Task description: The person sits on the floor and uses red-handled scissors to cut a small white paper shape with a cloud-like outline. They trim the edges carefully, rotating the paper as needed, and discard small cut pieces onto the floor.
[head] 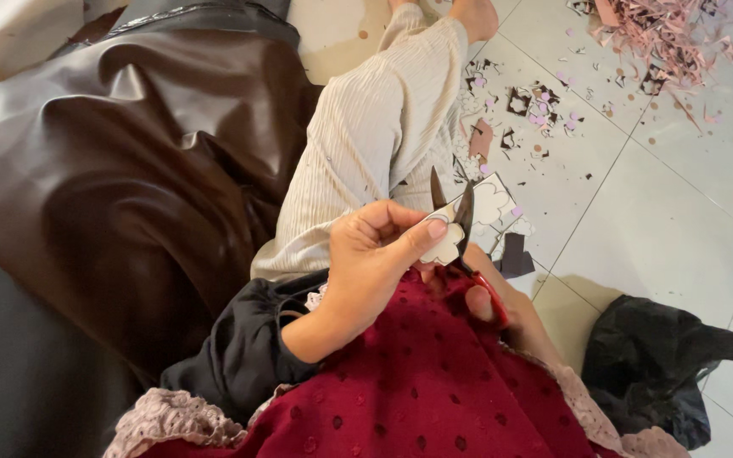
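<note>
Pinched between thumb and curled fingers of the left hand (375, 254) is a small pale flower-shaped cutout (444, 242), held above the lap, over the dark red dotted fabric (417, 373) and just beside the leg in ribbed cream trousers (375, 136). Thumb pad lies flat on the cutout's upper face; fingers are closed beneath it. Scissors (460, 225) with red handles stand nearly upright, blades parted in a narrow V, with the cutout's edge between them. The right hand (502, 309) grips the red handles from below; most of it is hidden behind the left hand and the red fabric, so how far its fingers are closed cannot be told. A black sleeve cuff (248, 348) covers the left wrist. Beyond the blades, on the tiled floor (663, 229), lie a larger white cut sheet (492, 203) and a dark scrap (515, 254). Pink and brown paper trimmings (663, 34) are heaped toward the floor's far right corner. Glossy brown material (120, 170) fills the left side, and a crumpled black bag (663, 365) lies at the near right.
</note>
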Demonstrator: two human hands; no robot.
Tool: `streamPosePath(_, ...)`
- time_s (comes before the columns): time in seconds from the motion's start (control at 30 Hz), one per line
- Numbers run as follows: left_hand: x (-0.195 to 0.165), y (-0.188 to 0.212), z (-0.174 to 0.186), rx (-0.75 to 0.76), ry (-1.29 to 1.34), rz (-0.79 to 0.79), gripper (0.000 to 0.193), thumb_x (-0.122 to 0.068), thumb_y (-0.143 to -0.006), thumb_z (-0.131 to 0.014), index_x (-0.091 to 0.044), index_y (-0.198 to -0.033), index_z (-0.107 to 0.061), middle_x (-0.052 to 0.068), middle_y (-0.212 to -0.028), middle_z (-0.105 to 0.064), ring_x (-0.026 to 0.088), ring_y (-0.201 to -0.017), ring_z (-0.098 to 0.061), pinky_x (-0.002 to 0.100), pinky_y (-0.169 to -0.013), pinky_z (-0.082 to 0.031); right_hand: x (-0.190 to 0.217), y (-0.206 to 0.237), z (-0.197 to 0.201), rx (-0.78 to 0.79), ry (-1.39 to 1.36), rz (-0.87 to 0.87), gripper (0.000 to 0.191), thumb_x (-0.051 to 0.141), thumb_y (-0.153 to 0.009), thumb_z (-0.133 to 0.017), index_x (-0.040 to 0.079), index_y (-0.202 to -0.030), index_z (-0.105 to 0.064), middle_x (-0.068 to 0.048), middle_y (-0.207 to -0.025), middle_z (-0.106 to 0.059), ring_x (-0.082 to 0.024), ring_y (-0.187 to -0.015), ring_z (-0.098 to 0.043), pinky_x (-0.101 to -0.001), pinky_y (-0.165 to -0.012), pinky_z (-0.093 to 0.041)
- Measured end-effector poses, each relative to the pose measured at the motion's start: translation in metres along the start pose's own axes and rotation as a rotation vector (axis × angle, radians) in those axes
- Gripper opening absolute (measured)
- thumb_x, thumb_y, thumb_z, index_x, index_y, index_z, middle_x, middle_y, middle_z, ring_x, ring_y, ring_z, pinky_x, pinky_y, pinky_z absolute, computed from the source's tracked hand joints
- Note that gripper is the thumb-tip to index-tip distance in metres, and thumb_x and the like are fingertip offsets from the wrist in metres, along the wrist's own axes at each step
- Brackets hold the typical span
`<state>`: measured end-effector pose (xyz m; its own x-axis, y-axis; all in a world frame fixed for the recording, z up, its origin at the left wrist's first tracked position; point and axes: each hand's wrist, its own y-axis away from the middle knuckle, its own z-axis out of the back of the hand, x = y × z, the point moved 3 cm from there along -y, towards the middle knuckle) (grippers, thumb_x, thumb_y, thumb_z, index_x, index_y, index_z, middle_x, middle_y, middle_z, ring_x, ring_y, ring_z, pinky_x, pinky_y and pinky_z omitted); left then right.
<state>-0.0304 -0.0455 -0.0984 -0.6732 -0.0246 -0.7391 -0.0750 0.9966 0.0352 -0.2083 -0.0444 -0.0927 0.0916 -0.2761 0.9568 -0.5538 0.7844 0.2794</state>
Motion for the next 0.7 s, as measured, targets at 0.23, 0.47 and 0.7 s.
streamPosePath(0.23,-0.008,-0.003,0.001,0.002,-0.214,0.075,0.017,-0.008,-0.091,-0.077,0.007,-0.093,-0.071,0.010,-0.082,-0.075,0.010,-0.067,-0.070,0.023,-0.058,-0.059,0.002,-0.008,0.012,0.015,0.089,0.030,0.111,0.091,-0.067,-0.064,0.002,-0.133,-0.057,-0.008,-0.105,-0.060,-0.017,-0.093,-0.053,-0.0305,-0.081,-0.041)
streamPosePath(0.47,-0.013,-0.003,0.000,0.008,-0.302,0.041,0.016,-0.007,-0.089,-0.078,0.005,-0.095,-0.069,0.009,-0.083,-0.076,0.009,-0.068,-0.071,0.022,-0.058,-0.061,-0.005,-0.012,0.019,0.116,0.241,0.000,0.107,0.092,-0.071,-0.057,0.002,-0.130,-0.060,-0.008,-0.102,-0.058,-0.018,-0.087,-0.051,-0.0310,-0.075,-0.041)
streamPosePath(0.7,-0.008,-0.002,0.001,-0.008,-0.195,0.053,0.016,-0.008,-0.092,-0.077,0.005,-0.096,-0.068,0.010,-0.081,-0.074,0.010,-0.065,-0.069,0.022,-0.057,-0.058,0.007,0.001,-0.007,-0.027,0.047,-0.039,0.108,0.090,-0.073,-0.058,0.008,-0.143,-0.049,-0.003,-0.112,-0.055,-0.015,-0.097,-0.050,-0.0301,-0.085,-0.040)
